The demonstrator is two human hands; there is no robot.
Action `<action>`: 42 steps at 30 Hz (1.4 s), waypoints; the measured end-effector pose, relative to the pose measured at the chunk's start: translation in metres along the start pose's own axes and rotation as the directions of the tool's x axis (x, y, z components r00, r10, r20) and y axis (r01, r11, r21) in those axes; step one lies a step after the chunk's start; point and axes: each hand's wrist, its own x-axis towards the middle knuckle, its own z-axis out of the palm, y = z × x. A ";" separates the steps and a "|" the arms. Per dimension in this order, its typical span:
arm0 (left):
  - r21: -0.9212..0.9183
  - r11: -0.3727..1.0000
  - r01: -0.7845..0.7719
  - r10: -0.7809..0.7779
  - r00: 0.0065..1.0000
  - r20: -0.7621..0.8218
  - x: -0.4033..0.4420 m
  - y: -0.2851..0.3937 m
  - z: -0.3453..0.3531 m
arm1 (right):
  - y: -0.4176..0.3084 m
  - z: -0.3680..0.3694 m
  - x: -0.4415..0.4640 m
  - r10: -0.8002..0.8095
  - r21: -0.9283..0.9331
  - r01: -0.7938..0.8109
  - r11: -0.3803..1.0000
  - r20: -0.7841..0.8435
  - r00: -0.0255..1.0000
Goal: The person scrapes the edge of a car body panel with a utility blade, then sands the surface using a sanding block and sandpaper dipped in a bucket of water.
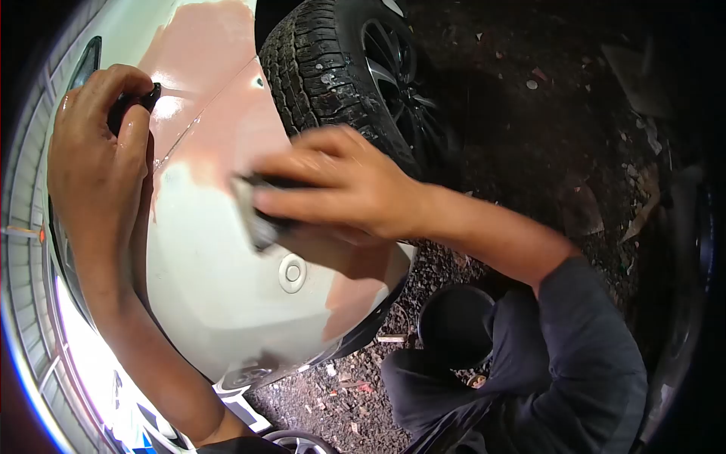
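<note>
L of panel (197,295): pale slatted surface (26,303). At panel's L edge: 1 L hand (98,144), curled tight round 1 dk obj (121,113). On panel: 2 pinkish patches (204,53), wet-shiny up top; 1 rnd cap (292,273). At panel's mid: 1 R hand (348,181), blurred, clamped on 1 dk pad (262,231) w/ pale face. R of panel: 1 tyre (306,72), 1 blk tub (424,312), dk gravelly ground (514,151) w/ litter.
</note>
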 end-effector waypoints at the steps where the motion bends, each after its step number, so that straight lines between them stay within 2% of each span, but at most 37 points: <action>1: 0.011 1.000 -0.017 0.017 1.000 0.002 0.002 -0.005 -0.001 | 0.009 0.005 0.025 -0.014 -0.004 0.014 1.000 -0.032 0.999; 4: 0.003 0.999 -0.032 0.032 0.999 0.004 0.002 -0.006 0.002 | 0.020 0.018 0.062 -0.028 -0.029 0.023 0.999 -0.170 0.985; 7: -0.004 1.000 0.011 -0.011 1.000 -0.009 0.000 -0.005 0.001 | 0.005 0.011 0.006 0.069 -0.021 -0.071 0.997 -0.075 0.995; 8: -0.005 1.000 0.029 -0.029 0.999 -0.013 0.000 -0.003 0.001 | 0.004 0.016 -0.023 0.065 0.098 -0.055 0.994 -0.103 0.993; 9: -0.003 0.998 0.056 -0.056 0.998 -0.015 0.000 -0.001 0.000 | -0.008 0.005 -0.043 0.091 -0.003 -0.092 0.996 -0.030 0.995; 11: 0.001 0.994 0.105 -0.105 0.994 -0.009 -0.001 0.005 0.000 | 0.006 0.002 -0.035 0.013 0.019 -0.012 1.000 -0.037 0.999; 15: 0.024 0.999 -0.024 0.024 1.000 -0.012 0.000 -0.006 0.002 | 0.029 0.009 0.048 0.035 -0.031 -0.043 0.999 -0.226 0.973; 17: 0.009 0.998 -0.055 0.055 0.998 -0.005 0.003 -0.007 0.000 | 0.019 0.012 0.042 0.108 -0.021 -0.117 0.993 -0.247 0.963; 21: -0.048 0.998 0.032 -0.030 0.999 0.041 0.000 0.003 -0.005 | -0.017 0.004 -0.053 0.160 0.010 -0.160 0.987 -0.046 0.986; 23: -0.041 0.997 0.059 -0.057 0.998 0.036 -0.002 0.009 -0.002 | -0.010 -0.004 -0.047 0.126 -0.005 -0.126 0.992 -0.012 0.992; 26: 0.022 0.984 -0.177 0.177 0.984 0.005 0.004 -0.001 -0.002 | 0.018 0.001 0.023 0.117 -0.037 -0.126 0.991 -0.188 0.975; 27: 0.015 0.986 -0.167 0.166 0.986 0.014 0.004 0.000 -0.001 | 0.032 0.005 0.041 0.091 -0.076 -0.112 0.991 -0.231 0.969; 29: 0.003 0.988 -0.152 0.152 0.988 0.026 0.005 0.002 -0.001 | 0.027 0.010 0.041 0.146 -0.070 -0.168 0.983 -0.247 0.958; 33: 0.068 0.989 -0.134 0.132 0.991 0.036 0.004 0.004 -0.004 | -0.019 0.004 -0.037 0.196 0.040 -0.193 0.980 -0.090 0.977; 35: 0.076 0.994 -0.083 0.078 0.995 0.067 0.003 0.012 -0.006 | -0.003 -0.001 -0.031 0.148 0.071 -0.143 0.987 -0.071 0.986; 38: 0.108 0.988 -0.108 0.100 0.991 0.084 0.005 0.012 -0.007 | 0.030 0.001 0.023 0.206 0.045 -0.201 0.979 -0.216 0.954; 41: 0.130 0.989 -0.076 0.062 0.992 0.105 0.004 0.011 -0.008 | 0.022 0.010 0.025 0.321 0.096 -0.307 0.947 -0.270 0.908; 42: 0.088 0.996 -0.033 0.027 0.997 0.076 0.003 0.013 -0.007 | 0.010 0.006 0.009 0.337 0.102 -0.322 0.941 -0.210 0.918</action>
